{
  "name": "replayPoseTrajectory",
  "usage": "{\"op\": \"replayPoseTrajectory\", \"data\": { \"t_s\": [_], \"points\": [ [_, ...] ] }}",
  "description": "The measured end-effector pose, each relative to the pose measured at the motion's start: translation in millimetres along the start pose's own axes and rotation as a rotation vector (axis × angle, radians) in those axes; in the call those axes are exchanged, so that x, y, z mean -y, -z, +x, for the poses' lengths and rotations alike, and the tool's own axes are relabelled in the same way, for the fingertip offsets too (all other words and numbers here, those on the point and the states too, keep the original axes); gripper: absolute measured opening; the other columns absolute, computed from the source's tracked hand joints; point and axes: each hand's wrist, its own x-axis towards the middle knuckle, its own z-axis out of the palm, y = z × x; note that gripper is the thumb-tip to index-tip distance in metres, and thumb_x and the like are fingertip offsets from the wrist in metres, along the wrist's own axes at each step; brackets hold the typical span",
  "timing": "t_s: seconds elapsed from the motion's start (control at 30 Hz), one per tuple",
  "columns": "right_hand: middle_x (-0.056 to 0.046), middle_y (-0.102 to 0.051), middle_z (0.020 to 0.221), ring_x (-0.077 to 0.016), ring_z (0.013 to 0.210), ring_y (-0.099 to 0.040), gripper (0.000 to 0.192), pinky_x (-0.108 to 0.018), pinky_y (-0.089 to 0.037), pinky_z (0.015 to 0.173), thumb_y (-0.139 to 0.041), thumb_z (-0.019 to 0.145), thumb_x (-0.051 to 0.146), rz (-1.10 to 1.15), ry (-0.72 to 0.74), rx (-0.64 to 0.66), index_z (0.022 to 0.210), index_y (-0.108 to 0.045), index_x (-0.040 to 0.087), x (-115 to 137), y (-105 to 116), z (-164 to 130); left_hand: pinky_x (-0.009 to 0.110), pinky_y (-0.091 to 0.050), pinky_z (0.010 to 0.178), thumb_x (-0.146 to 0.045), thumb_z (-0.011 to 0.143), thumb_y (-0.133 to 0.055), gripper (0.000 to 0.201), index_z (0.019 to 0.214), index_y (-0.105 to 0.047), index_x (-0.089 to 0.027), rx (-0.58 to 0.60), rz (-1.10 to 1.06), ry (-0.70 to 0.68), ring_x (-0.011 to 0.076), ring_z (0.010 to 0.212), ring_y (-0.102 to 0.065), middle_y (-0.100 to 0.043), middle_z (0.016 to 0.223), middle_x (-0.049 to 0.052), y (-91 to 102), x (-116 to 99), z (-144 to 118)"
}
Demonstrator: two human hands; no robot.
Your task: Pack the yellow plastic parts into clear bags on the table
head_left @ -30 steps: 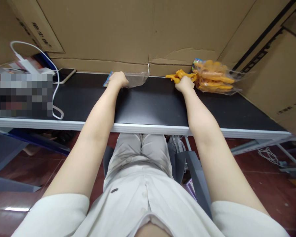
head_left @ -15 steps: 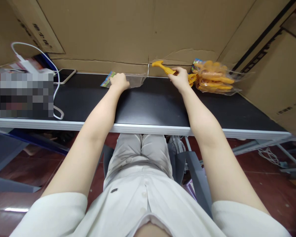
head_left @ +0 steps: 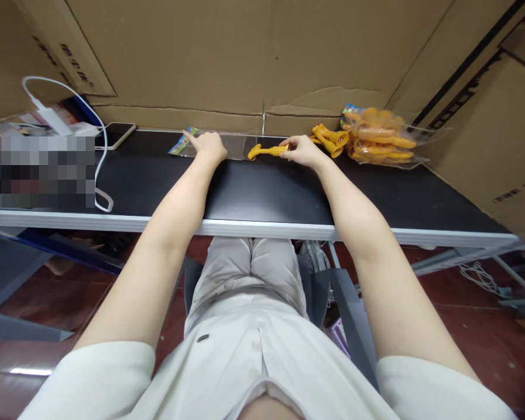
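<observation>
Head view, down over a black table (head_left: 266, 192) walled by cardboard boxes (head_left: 227, 52): black print on the box at upper left, too slanted and small to read. Left hand (head_left: 210, 146) flat and mostly closed on a clear plastic sleeve (head_left: 238, 146) with a colourful printed end, index finger pointing left, arm stretched straight across the table. Right hand (head_left: 301, 153) pinched shut on one end of a yellow plastic toy (head_left: 266, 151), lying flat on the table at the sleeve's right edge, arm angled inward. Loose yellow pieces (head_left: 330, 137) just right of that hand, beside a full bag of the same (head_left: 378, 140). Phone (head_left: 116, 133) and white cable (head_left: 98, 146) at far left.
</observation>
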Motion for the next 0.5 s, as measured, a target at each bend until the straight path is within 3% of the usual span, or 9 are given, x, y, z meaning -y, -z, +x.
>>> {"op": "replayPoseTrajectory", "data": {
  "t_s": [0.2,0.33,0.5],
  "points": [
    [-0.008,-0.081,0.094,-0.0281,0.092,-0.076,0.04,-0.043,-0.066,0.097,-0.095,0.078,0.035,-0.124,-0.006,0.052,0.112,-0.083,0.018,7,3,-7,0.089,-0.017,0.128,-0.038,0.097,-0.063,0.057,0.148,-0.074,-0.015,-0.048,-0.037,-0.09,0.0543,0.149,-0.057,-0.077,0.139,0.026,-5.0,0,3],
    [-0.009,-0.083,0.1,-0.0299,0.1,-0.078,0.037,-0.042,-0.065,0.098,-0.091,0.082,0.04,-0.206,0.001,0.081,0.112,-0.086,0.019,17,5,-14,0.071,-0.037,0.129,-0.044,0.101,-0.059,0.059,0.148,-0.071,-0.01,0.005,-0.117,-0.208,0.048,0.145,-0.061,-0.073,0.143,0.028,-12.6,-9,2],
    [-0.01,-0.084,0.099,-0.0293,0.097,-0.077,0.04,-0.04,-0.064,0.097,-0.091,0.082,0.042,-0.255,0.014,0.079,0.112,-0.086,0.017,22,6,-16,0.052,-0.054,0.117,-0.051,0.095,-0.071,0.07,0.151,-0.067,-0.01,0.037,-0.148,-0.234,0.0459,0.14,-0.064,-0.071,0.146,0.028,-22.8,-20,0]
  ]
}}
